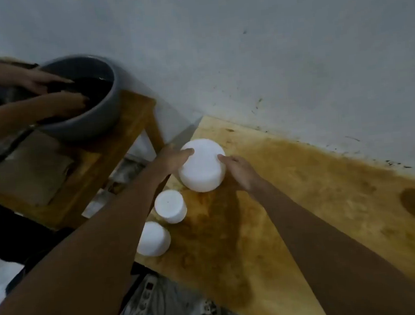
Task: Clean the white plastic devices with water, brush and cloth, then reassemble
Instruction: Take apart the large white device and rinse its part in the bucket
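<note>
A large white plastic cylinder stands at the far left corner of the stained wooden table. My left hand holds its left side and my right hand holds its right side, fingers curved against the wall of it. Two smaller white cylinders sit along the table's left edge, one just below the large one and another nearer to me.
A grey basin of dark water stands on a wooden stool to the left, with another person's two hands in it. A power strip lies on the floor below. A grey wall runs behind the table.
</note>
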Motion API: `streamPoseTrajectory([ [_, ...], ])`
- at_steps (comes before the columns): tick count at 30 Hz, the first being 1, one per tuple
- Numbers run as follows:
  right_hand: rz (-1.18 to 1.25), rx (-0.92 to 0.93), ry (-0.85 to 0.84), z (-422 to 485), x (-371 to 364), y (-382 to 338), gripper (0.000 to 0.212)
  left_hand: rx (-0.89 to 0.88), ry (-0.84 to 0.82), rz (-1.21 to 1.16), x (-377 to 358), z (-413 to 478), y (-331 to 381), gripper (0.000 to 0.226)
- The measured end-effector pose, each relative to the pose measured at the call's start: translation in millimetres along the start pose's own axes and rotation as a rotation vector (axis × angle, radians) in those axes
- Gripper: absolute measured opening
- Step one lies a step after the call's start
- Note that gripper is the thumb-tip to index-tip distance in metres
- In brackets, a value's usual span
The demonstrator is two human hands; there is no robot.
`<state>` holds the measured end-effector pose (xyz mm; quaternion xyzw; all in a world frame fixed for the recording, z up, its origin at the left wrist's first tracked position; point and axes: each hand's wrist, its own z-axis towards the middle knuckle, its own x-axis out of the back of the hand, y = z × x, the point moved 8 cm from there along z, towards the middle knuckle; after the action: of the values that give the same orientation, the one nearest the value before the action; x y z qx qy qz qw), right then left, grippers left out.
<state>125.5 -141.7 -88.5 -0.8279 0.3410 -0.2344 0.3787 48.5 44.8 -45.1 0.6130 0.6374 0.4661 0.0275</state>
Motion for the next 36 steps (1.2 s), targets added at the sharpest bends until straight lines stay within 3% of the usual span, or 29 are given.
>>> streamPoseTrajectory([
  [7, 0.087, 0.078, -0.052, 21, -10, -7, 0.051, 0.073, -0.227, -0.175, -14, 39, -20, 0.072],
  [10, 0.117, 0.070, -0.043, 19, -12, -9, 0.057, 0.050, -0.241, -0.210, -15, 41, -19, 0.065],
  [19, 0.195, 0.137, 0.064, -3, -6, -16, 0.043, -0.012, -0.234, -0.165, -12, 29, -4, 0.065],
  [29, 0.224, 0.204, 0.133, -84, 58, 0, 0.037, -0.140, -0.204, -0.097, -54, -57, 47, 0.060],
  [36, 0.223, 0.205, 0.229, -165, 120, 61, 0.024, -0.173, -0.248, -0.130, -142, -140, 45, 0.065],
])
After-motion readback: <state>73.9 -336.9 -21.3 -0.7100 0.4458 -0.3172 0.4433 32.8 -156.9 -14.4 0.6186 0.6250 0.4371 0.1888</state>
